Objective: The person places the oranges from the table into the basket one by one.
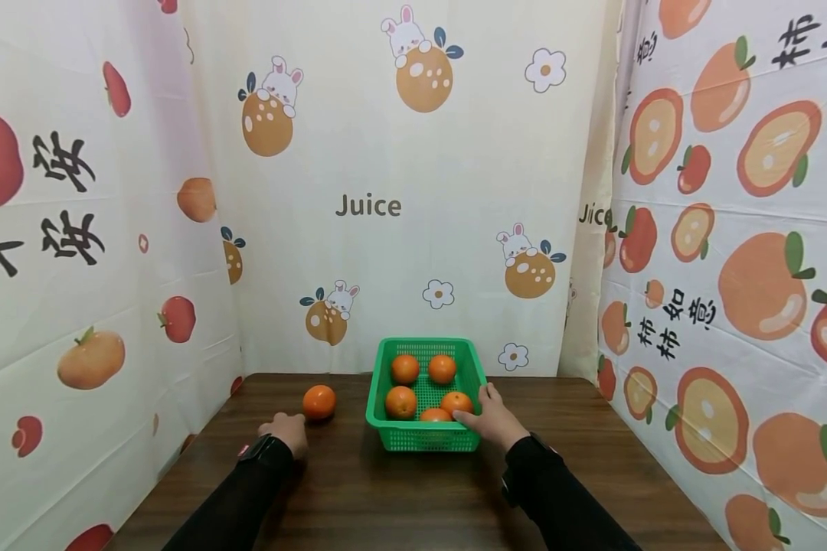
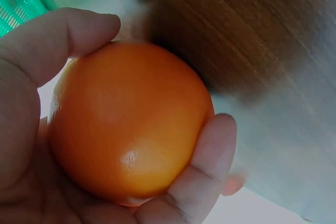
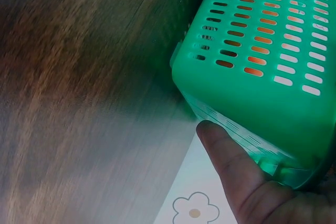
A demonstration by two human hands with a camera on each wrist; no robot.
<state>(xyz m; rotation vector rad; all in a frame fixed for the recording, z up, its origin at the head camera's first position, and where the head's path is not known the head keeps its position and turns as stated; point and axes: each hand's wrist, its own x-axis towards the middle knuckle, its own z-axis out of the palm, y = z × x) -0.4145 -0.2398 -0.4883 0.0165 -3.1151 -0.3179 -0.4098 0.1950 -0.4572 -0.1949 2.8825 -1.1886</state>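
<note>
My left hand (image 1: 286, 433) holds an orange (image 2: 131, 121) on the left part of the table. In the left wrist view the thumb lies over one side of the fruit and the fingers curl round the other. Right of it stands a green plastic basket (image 1: 427, 438) with slotted walls. Several oranges (image 1: 405, 370) lie inside it. My right hand (image 1: 498, 422) grips the basket's near right corner, thumb over the rim and fingers along the outer side. The right wrist view shows one finger (image 3: 228, 156) stretched along the basket's wall; the other fingers are hidden there.
The dark wooden table (image 1: 386, 505) extends to a back curtain (image 1: 413, 176) printed with rabbits, fruit and flowers. Fruit-patterned curtains (image 1: 703, 191) also hang along the left and right sides.
</note>
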